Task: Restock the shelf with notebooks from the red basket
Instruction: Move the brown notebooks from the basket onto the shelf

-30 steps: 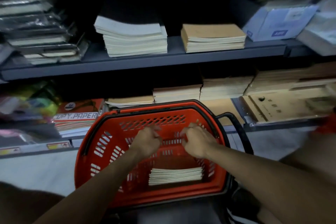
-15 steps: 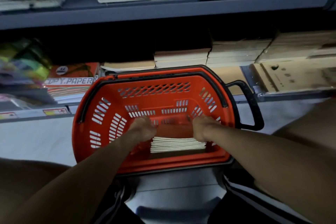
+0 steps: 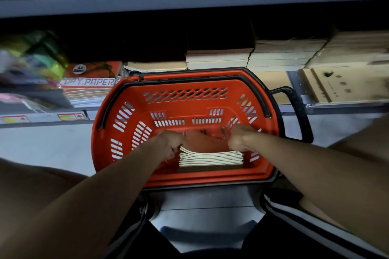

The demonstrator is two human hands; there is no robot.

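Notebooks lie stacked in basket. Left hand pinches stack's left end, top covers curling up; right hand grips right end. Thin, floppy, light; support both ends from below.

Place: a stationery shop aisle, by the look of it.
Shelving: grey metal shelves stacked with notebook piles.
Stock: a "COPY.PAPER" ream, price labels on the shelf edge.
Basket: red shopping basket.
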